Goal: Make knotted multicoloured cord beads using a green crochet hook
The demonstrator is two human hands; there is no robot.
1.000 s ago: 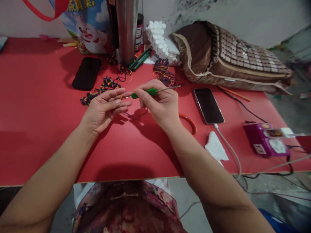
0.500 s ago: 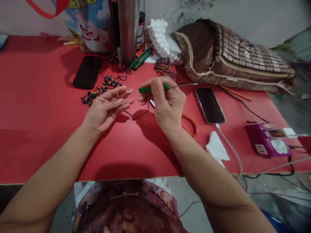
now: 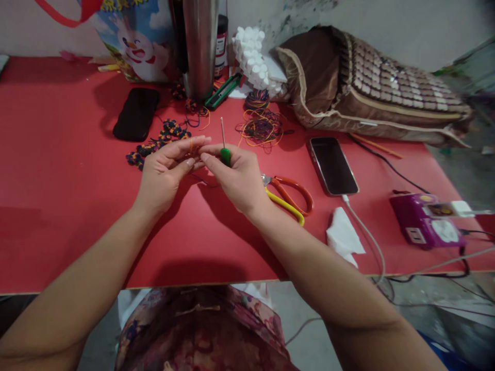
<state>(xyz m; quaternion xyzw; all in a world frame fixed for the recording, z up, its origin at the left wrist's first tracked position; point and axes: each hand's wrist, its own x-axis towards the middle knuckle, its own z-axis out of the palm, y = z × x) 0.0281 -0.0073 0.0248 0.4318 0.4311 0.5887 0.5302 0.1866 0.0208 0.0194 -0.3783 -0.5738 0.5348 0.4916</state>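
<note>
My right hand [image 3: 235,175] is closed round a green-handled crochet hook [image 3: 224,149], whose metal shaft points up and away from me. My left hand [image 3: 166,170] meets it fingertip to fingertip, fingers pinched on a thin orange thread [image 3: 191,146]. Both hands hover just above the red table [image 3: 58,170]. A strip of dark blue and orange crocheted work [image 3: 158,140] lies right behind my left hand. A loose tangle of coloured thread [image 3: 261,126] lies beyond my right hand.
Orange-and-yellow scissors [image 3: 288,193] lie by my right wrist. A black phone [image 3: 136,113] sits at the back left, another phone [image 3: 332,165] on a cable at the right. A steel flask [image 3: 199,46], a brown cushion [image 3: 367,87], a purple device [image 3: 423,226] and a tissue [image 3: 342,237] are around.
My right hand swung the hook from lying sideways to standing upright and drew left to meet my left hand. The scissors under it came into view.
</note>
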